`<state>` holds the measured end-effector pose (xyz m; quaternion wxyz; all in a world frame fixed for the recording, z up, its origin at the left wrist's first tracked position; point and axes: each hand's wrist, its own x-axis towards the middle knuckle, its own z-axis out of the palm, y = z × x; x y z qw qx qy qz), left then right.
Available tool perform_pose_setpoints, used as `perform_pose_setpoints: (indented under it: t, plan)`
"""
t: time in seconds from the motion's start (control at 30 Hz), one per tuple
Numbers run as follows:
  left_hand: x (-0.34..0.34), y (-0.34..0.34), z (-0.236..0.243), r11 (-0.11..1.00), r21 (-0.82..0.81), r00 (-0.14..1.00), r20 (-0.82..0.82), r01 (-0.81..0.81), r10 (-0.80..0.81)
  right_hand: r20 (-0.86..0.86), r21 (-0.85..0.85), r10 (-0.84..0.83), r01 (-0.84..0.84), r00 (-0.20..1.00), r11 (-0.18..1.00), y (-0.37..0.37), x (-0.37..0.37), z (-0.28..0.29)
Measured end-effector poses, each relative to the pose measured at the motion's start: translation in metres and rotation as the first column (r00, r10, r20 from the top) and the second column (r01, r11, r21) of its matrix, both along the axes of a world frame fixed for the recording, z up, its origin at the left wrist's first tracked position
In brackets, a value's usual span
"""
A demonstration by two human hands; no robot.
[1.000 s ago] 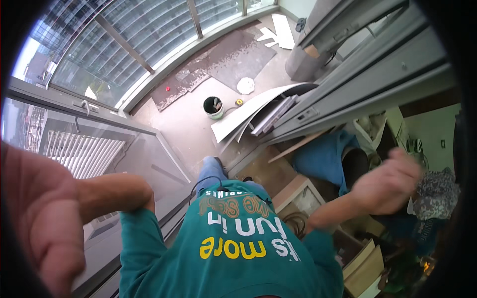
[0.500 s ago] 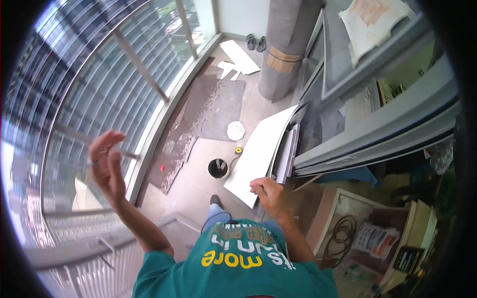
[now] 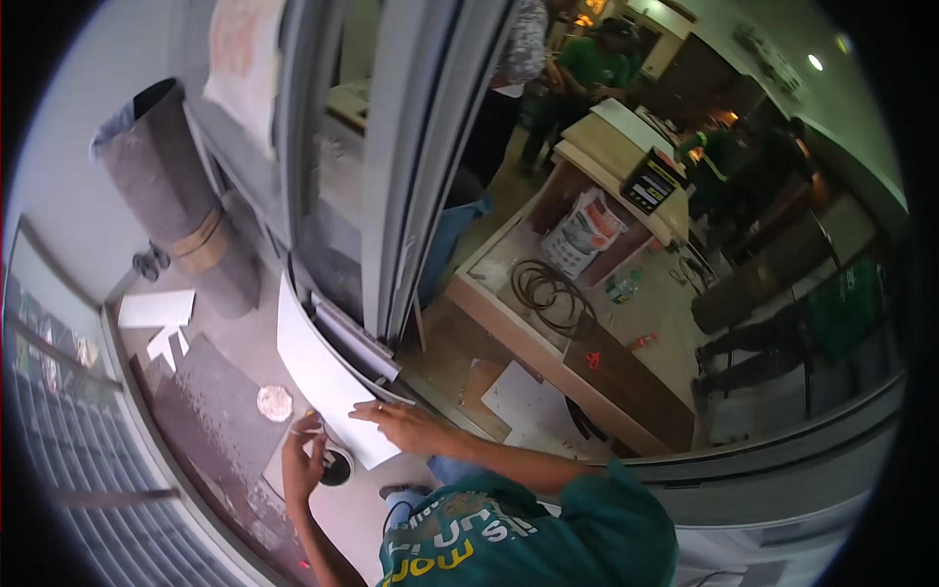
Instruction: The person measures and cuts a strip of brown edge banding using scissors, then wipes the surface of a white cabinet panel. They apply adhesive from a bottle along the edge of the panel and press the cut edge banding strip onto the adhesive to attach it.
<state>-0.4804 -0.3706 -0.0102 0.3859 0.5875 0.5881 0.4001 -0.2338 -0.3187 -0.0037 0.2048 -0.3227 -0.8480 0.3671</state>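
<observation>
A long white board (image 3: 328, 377) leans at a slant against the door frame, with other sheets behind it. The fingers of my right hand (image 3: 391, 423) are stretched out over the board's near part, touching it. To the left of the board's lower part, my left hand (image 3: 301, 465) is raised with bent fingers, thumb and fingertips apart, and nothing visible in it. Below that hand, partly hidden by it, stands a dark-mouthed bucket (image 3: 337, 469). A round whitish lump (image 3: 275, 403) lies on the floor farther off.
A thick grey column-like roll (image 3: 186, 210) with a tan band stands at far left, near white offcuts (image 3: 156, 309). Grey door frames (image 3: 416, 166) rise beyond the board. Inside, a wooden platform (image 3: 548, 347) bears coiled hose (image 3: 553, 298) and a bag (image 3: 584, 233); several people (image 3: 594, 64) are there.
The view has swung right, toward the room indoors. My left hand has come from over by the railing to beside the board. My right fingers have straightened from a curl at the board's edge.
</observation>
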Motion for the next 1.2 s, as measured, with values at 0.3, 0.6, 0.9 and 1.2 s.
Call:
perform_pose_setpoints:
  t: [0.3, 0.6, 0.9, 1.2]
  plan:
    - [-0.024, -0.024, -0.025, 0.980, -0.195, 0.957, -0.290, -0.051, -0.007, 0.207, -0.338, 0.174, -0.096, 0.963, 0.936, -0.010, -0.002, -0.122]
    - [-0.189, -0.068, -0.243, 0.870, -0.485, 0.941, -0.326, -0.089, -0.086, 0.362, -0.673, 0.213, 0.096, 0.908, 0.734, -0.014, -0.109, -0.298]
    - [-0.264, -0.130, -0.432, 0.680, -0.602, 0.899, -0.384, -0.418, 0.211, 0.399, -0.600, -0.149, 0.380, 0.905, 0.704, -0.011, -0.296, -0.547]
    - [-0.335, -0.119, -0.457, 0.654, -0.653, 0.873, -0.487, -0.382, 0.023, 0.624, -0.292, -0.359, 0.633, 0.694, 0.717, 0.154, -0.449, -0.903]
